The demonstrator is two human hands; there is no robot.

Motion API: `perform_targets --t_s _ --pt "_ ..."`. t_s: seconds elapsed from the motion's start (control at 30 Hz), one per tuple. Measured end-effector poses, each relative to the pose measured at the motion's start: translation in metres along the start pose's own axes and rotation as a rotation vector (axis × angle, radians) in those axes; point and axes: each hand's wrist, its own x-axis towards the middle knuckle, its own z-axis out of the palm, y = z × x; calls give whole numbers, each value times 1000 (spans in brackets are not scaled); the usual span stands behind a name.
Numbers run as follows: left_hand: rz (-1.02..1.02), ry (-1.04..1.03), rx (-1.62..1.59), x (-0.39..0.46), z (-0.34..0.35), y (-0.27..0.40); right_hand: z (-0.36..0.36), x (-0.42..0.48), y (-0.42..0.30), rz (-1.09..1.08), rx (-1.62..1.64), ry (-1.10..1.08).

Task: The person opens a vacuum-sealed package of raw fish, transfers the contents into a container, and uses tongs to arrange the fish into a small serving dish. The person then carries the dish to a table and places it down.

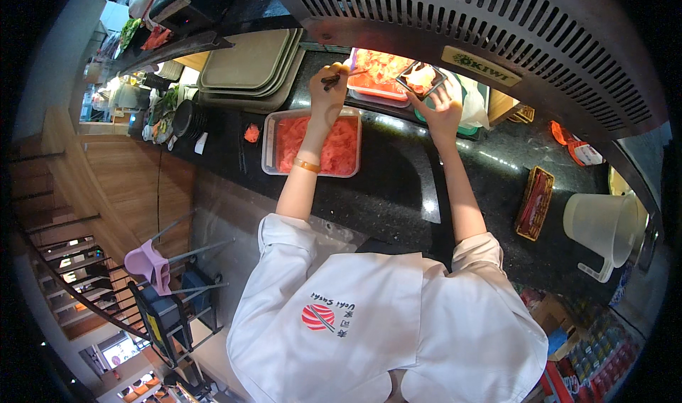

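My left hand (327,91) is raised above the counter, closed around a dark, thin utensil (331,81), perhaps chopsticks, whose tip points towards a plastic container of pale pink sliced food (381,72). In my right hand (439,110) is a small black square dish (421,79), tilted over that container's right side, with pale pink slices in it. Below my left wrist a clear plastic tub (311,174) holds darker pink slices, probably pickled ginger. A small pink clump (252,133) lies left of the tub, beside a pair of dark chopsticks (241,150).
Stacked trays (242,62) stand back left, near stacked black bowls (189,119). A vented metal appliance (479,19) overhangs the counter. To the right are a wicker basket of red packets (534,203), an orange packet (578,147) and a translucent plastic jug (602,224).
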Motion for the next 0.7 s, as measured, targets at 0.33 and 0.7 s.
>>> perform_targets --t_s 0.33,0.7 --pt "-223 95 -341 -11 1 -16 -6 -2 -2 -17 -3 -26" --pt "-329 274 -320 -11 -35 8 -4 -7 7 14 101 -13"
